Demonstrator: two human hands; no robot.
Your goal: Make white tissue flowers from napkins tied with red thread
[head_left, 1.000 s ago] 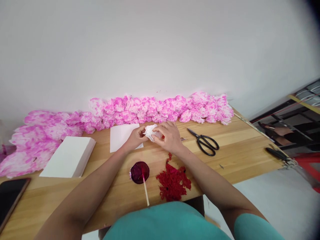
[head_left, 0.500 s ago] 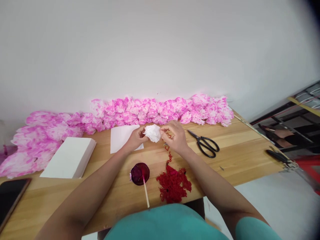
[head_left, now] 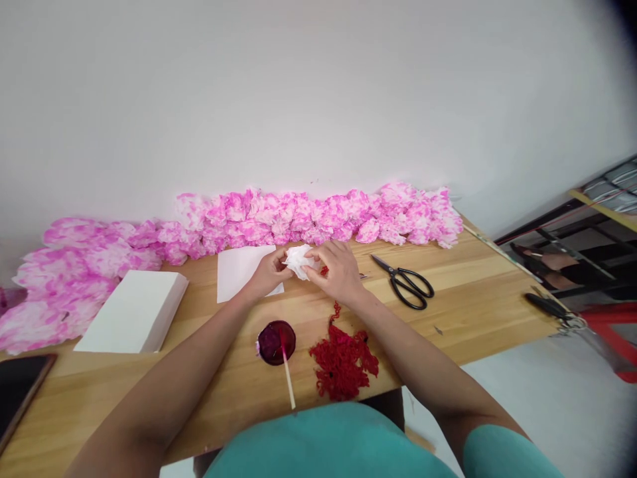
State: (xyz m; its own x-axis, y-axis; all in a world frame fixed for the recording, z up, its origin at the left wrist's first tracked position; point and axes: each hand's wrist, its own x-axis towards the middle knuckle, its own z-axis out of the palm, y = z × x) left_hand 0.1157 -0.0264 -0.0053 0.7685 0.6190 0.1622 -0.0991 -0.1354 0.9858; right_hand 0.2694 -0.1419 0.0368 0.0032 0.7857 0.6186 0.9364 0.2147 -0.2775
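Note:
Between my two hands is a white paper flower [head_left: 297, 261], its layers crumpled and ruffled. My left hand [head_left: 269, 273] pinches it from the left side. On the right, my right hand [head_left: 338, 271] closes on its edge with thumb and fingers. A white paper sheet [head_left: 239, 272] lies flat under and left of my left hand. Red yarn [head_left: 343, 363] is heaped below my right wrist, and a strand of it runs up beneath that hand. A dish of dark magenta liquid [head_left: 271, 343] with a wooden stick [head_left: 289, 385] stands in front of me.
Pink-and-white paper flowers [head_left: 298, 216] line the wall. A thick stack of white paper [head_left: 129, 312] sits at left, near a phone [head_left: 22, 392]. Black-handled scissors [head_left: 411, 285] lie right of my hands. Another black-handled tool [head_left: 547, 307] is at the table's right edge.
My right hand has shifted left and now covers more of the flower's right side. The flower has moved slightly left and up. The camera view has shifted a little.

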